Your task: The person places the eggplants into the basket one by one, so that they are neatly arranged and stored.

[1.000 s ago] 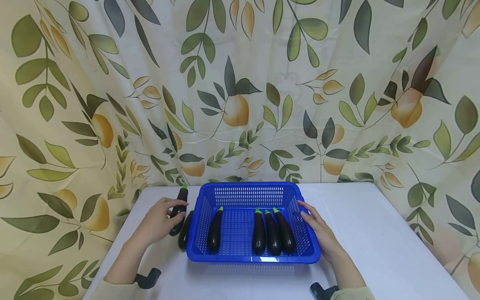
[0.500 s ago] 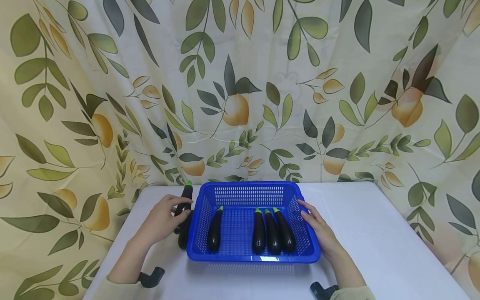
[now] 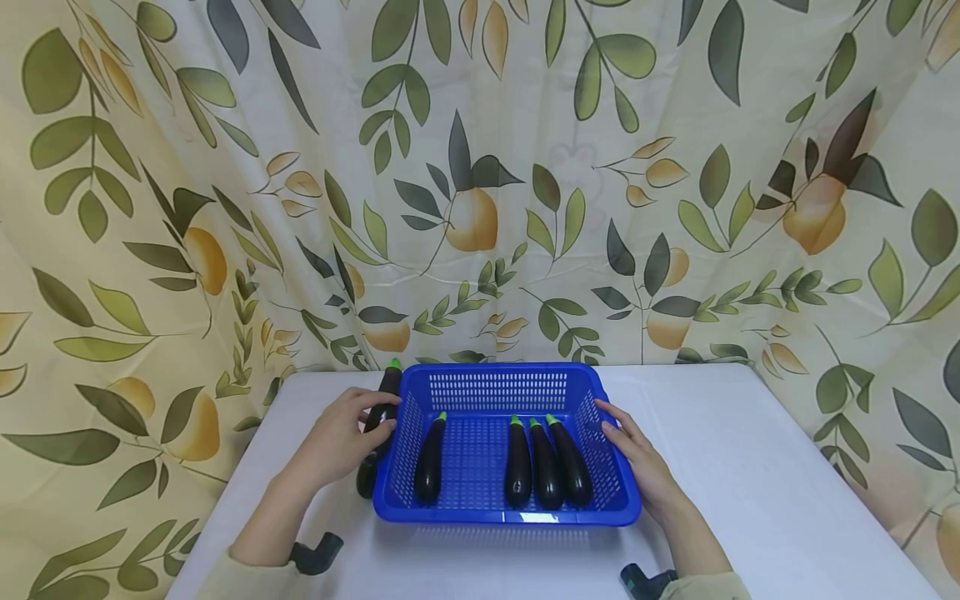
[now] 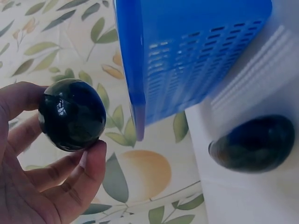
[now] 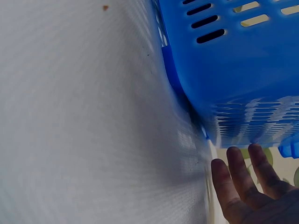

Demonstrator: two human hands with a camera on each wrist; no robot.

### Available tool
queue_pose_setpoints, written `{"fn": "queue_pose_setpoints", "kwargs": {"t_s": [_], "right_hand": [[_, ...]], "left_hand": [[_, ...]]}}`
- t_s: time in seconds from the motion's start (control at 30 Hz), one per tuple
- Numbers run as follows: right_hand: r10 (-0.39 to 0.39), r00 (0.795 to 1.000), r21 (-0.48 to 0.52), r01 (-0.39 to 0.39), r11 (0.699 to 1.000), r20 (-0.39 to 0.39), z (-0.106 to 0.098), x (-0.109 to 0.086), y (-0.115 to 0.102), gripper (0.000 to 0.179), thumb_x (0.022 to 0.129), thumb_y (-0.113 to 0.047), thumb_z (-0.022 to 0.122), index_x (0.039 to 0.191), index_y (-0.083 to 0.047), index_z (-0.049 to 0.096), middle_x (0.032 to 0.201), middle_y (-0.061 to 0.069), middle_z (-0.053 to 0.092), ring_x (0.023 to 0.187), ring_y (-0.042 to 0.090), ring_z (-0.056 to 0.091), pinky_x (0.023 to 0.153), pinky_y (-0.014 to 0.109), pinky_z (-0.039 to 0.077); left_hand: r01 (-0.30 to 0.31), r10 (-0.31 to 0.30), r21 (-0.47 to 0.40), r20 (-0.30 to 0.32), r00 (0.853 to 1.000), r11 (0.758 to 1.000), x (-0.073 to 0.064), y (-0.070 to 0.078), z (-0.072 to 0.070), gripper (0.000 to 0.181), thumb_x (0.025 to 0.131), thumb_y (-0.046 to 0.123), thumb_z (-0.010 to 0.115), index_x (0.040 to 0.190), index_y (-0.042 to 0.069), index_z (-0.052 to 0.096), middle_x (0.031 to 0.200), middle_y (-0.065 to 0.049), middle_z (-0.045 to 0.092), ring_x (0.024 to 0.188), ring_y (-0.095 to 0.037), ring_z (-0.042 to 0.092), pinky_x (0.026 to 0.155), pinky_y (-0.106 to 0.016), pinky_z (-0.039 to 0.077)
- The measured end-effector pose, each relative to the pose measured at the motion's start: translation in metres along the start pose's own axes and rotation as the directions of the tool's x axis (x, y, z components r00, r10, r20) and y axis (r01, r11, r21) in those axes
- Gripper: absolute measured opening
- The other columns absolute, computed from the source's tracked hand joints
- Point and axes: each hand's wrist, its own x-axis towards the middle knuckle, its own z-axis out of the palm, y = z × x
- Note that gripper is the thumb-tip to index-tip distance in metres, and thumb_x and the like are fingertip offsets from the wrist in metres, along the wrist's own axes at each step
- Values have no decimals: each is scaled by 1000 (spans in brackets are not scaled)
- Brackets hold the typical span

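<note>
A dark purple eggplant (image 3: 391,382) with a green stem end is gripped between the thumb and fingers of my left hand (image 3: 337,442), raised just outside the left rim of the blue basket (image 3: 450,516). The left wrist view shows this held eggplant (image 4: 72,114) end-on, beside the basket wall (image 4: 187,70). On the table below lies another eggplant (image 3: 366,480), partly hidden by the basket's left side. My right hand (image 3: 639,467) rests at the basket's right rim; in the right wrist view its fingers (image 5: 240,175) are extended close to the wall.
Inside the basket lie one eggplant (image 3: 430,462) at the left and three at the right, including a rightmost eggplant (image 3: 570,462). The basket stands on a white table (image 3: 750,483). A leaf-and-fruit patterned curtain (image 3: 480,183) hangs behind the table.
My left hand has moved right with the eggplant, from left of the second eggplant to right beside the basket's left rim. The right hand and basket have stayed in place.
</note>
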Motion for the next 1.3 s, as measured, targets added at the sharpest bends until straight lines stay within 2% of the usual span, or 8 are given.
{"fn": "queue_pose_setpoints", "kwargs": {"t_s": [0.3,0.53,0.83,1.3], "right_hand": [[6,1000,3,-6,1000,-3,0,0,1,62,106,-58,46,161,-38,28,175,14,8,155,54,22,113,71,36],[4,1000,0,-4,1000,-5,0,0,0,62,106,-58,45,161,-37,29,175,14,7,155,55,20,113,71,35],[3,1000,4,-3,1000,-4,0,0,-1,62,106,-57,45,162,-37,29,175,14,7,155,55,20,113,70,35],[3,1000,-7,-3,1000,-5,0,0,0,62,106,-58,45,162,-38,28,175,14,7,154,55,22,112,70,37]], "left_hand": [[-2,3,-46,18,1000,999,2,11,9,32,97,27,73,129,25,71,136,-11,62,111,-30,66,76,-36,63],[-20,20,-43,9,1000,999,3,16,18,31,97,28,74,127,29,72,135,-10,63,110,-30,65,82,-42,64],[-29,30,-38,22,999,999,6,19,30,30,96,29,75,126,30,72,129,-6,65,104,-23,63,81,-39,61],[-61,63,-39,52,997,997,10,24,47,30,97,31,73,127,32,72,123,-1,68,96,-17,61,72,-31,55]]}}
